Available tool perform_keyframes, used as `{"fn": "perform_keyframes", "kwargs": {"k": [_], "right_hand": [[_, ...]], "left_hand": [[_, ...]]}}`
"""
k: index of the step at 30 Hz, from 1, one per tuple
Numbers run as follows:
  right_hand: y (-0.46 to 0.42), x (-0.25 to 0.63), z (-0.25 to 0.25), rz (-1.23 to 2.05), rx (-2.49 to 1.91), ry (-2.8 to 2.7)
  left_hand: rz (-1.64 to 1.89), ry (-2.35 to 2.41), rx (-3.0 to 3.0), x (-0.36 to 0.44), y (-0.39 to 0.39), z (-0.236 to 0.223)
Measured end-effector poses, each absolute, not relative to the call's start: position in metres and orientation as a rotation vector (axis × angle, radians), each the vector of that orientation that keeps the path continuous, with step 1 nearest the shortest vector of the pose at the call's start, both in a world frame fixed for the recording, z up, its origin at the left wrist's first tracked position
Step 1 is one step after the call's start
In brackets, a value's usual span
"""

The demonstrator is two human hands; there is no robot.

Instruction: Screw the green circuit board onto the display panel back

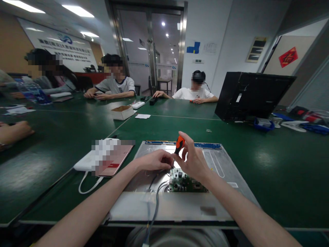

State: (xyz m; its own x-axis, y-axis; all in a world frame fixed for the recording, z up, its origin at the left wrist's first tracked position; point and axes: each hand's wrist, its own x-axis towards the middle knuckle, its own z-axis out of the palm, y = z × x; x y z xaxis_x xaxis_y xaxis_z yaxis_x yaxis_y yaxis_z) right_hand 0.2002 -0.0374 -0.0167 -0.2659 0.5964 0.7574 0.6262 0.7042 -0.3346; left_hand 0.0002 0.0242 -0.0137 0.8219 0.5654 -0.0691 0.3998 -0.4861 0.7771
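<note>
My right hand (191, 158) grips the orange and black handle of a screwdriver (179, 144), which is tilted with its tip down. The tip meets the upper left corner of a green circuit board (180, 181). Close beside the shaft, the fingers of my left hand (158, 160) are pinched together; what they hold, if anything, is hidden. The board sits on the silver metal back of a flat display panel (226, 197), lying on the table. Grey cables (157, 202) run from the board's left side over the panel's near edge.
Left of the panel lie a white power bank (86, 161) with a cable and a pink phone (120, 157). A small box (122, 112) stands farther back. At the right is a black monitor (252, 96) near a blue tray (264, 124). Several people sit around the green table (290, 164).
</note>
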Motion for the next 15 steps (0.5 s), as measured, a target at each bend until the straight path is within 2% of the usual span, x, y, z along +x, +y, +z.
{"fn": "perform_keyframes", "kwargs": {"k": [9, 15], "right_hand": [[-0.0403, 0.2002, -0.0116, 0.061, -0.875, -1.945], [-0.0393, 0.1985, -0.0148, 0.005, -0.890, -1.906]], "left_hand": [[0.235, 0.739, 2.090, 0.0017, 0.0205, -0.0107], [0.240, 0.733, 2.096, 0.0022, 0.0202, -0.0100]]}}
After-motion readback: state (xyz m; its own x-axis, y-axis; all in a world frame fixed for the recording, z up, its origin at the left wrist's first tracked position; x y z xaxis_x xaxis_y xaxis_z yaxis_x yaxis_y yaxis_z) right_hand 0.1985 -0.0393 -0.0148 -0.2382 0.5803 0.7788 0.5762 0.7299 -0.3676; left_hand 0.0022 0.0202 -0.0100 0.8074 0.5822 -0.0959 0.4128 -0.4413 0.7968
